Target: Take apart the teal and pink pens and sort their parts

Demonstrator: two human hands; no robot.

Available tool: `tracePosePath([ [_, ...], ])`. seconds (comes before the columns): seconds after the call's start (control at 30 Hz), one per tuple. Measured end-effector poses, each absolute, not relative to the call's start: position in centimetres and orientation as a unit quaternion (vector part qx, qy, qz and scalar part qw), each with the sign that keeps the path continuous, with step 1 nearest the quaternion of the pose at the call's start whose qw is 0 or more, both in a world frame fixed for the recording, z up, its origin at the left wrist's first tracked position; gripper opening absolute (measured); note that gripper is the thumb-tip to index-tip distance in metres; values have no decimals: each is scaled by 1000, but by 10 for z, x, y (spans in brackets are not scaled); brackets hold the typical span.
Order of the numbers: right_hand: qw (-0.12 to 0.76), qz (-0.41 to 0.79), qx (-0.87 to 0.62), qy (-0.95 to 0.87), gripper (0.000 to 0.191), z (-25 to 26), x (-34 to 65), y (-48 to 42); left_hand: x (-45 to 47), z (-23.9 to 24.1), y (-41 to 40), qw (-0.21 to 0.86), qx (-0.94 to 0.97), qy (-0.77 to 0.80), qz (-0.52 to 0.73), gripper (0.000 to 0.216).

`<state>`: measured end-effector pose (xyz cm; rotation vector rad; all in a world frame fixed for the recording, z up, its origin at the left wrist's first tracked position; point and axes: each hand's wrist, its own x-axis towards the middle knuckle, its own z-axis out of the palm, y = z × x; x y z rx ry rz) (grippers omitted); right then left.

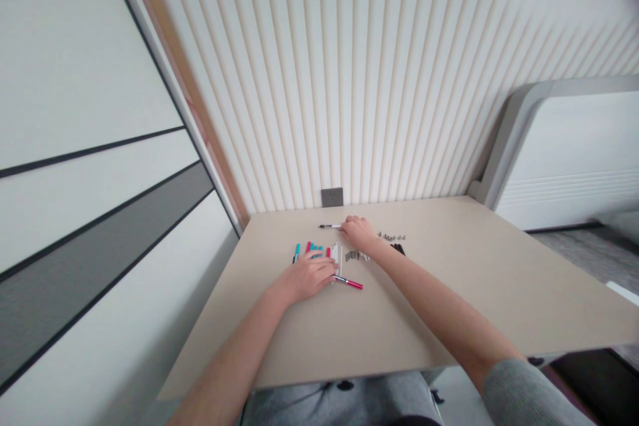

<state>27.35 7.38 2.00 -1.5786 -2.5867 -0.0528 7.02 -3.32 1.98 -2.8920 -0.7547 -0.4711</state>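
On the beige table [449, 293] my left hand [307, 274] rests with fingers curled, its fingertips pinching the end of a pink pen [349, 281] that lies flat. Under and behind this hand is a cluster of teal and pink pen parts [312, 249]. My right hand [358, 233] reaches farther back, fingers bent down over a black-tipped white pen [329, 226] near the wall. Two thin white tubes [339, 256] lie between the hands.
Small dark springs or tips [392, 237] lie in a row right of my right hand, more [355, 255] below it. A grey wall socket [332, 197] sits behind the table. A white cabinet [569, 153] stands at right.
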Motion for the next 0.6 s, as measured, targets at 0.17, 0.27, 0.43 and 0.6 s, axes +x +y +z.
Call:
tracePosePath([
  [0.17,56,-17,-525,-849,30,22,273,74,73,23,-35,57,-956,-245,-150,22],
  [0.27,56,-16,-524,-850,31,23,273,72,74,25,-36,57,-957,-240,-152,21],
  [0.43,62,-13,-523,-850,30,27,275,67,75,25,-36,46,-957,-232,-166,19],
  [0.6,76,-8,-530,-844,30,35,285,51,76,24,-37,32,-958,-237,-159,21],
])
